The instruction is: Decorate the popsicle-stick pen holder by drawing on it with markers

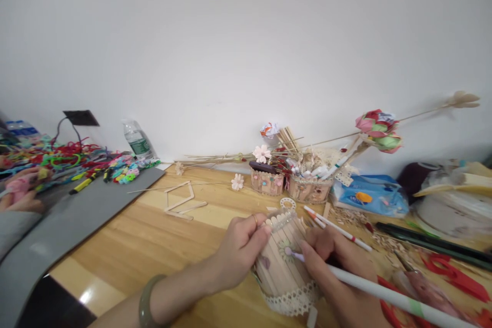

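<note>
My left hand [244, 243] grips the upper left edge of a craft-stick holder [277, 266], its thumb on the front. Pale lace trim runs along the holder's lower edge, and a green-petalled flower is drawn on its sticks. Closed around a white marker pen [369, 287] with a green band, my right hand [338, 261] rests against the holder's right side. The marker's purple tip touches the flower's centre, which is coloured purple. A smaller purple mark shows left of the flower. The holder's back is hidden.
Behind stand two decorated stick baskets [311, 190] with pens and flowers. Markers [346, 230], wood shavings, a blue wipes pack [369, 195] and red scissors [455, 277] lie right. Craft sticks [180, 197] lie left. Another person's hand [25, 189] is at far left near pipe cleaners [69, 156].
</note>
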A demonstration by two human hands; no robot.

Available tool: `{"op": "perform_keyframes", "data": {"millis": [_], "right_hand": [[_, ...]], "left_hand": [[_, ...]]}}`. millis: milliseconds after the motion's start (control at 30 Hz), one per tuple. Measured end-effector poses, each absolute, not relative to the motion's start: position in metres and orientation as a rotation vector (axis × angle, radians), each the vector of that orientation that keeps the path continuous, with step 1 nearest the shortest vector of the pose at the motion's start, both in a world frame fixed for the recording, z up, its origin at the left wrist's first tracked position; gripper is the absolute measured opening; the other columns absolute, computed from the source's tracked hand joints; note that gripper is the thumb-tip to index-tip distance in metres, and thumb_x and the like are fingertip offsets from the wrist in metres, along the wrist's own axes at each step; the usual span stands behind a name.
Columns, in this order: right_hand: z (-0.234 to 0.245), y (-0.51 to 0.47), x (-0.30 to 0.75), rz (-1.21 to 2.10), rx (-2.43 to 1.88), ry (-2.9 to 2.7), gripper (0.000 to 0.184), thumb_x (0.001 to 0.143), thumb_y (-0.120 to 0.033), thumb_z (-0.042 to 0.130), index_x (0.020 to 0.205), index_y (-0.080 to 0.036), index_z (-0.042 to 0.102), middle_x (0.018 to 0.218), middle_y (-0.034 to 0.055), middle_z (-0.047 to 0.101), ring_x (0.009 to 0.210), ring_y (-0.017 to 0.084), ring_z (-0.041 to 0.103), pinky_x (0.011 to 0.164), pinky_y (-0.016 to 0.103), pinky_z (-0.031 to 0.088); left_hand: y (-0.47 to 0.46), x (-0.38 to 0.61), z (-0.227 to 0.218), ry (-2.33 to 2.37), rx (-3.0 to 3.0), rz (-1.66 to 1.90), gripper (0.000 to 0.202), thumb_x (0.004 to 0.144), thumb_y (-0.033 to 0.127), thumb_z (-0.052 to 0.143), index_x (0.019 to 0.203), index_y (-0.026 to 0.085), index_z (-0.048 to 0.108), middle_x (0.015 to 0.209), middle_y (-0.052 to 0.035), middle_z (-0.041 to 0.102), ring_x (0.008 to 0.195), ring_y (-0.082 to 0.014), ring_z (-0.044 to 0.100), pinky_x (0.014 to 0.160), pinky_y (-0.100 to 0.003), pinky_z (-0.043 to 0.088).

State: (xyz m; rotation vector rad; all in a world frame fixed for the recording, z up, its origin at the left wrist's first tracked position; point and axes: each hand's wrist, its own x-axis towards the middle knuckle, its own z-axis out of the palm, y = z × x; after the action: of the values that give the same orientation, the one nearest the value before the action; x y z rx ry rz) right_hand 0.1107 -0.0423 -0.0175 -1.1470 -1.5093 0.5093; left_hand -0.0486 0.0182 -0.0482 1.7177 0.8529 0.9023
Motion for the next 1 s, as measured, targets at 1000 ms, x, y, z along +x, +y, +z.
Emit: {"op": "perform_keyframes", "data": {"millis": [1000], "right_hand": [[0.003,-0.043,0.116,0.641,-1.161,-1.6,0.029,0.08,-0.027,0.051,0.053,-0.026,0.041,0.051,-0.0013,0.052,0.048,0.017,0.053,0.045,0.029,0.046]], "left_hand": [[0.018,-0.048,-0.047,0.848,1.71,0.896,0.036,0.085,0.045,0.038,0.06,0.019,0.037,0.052,0.0054,0.035,0.042,-0.007,0.042,0.039,-0.016,0.036]]}}
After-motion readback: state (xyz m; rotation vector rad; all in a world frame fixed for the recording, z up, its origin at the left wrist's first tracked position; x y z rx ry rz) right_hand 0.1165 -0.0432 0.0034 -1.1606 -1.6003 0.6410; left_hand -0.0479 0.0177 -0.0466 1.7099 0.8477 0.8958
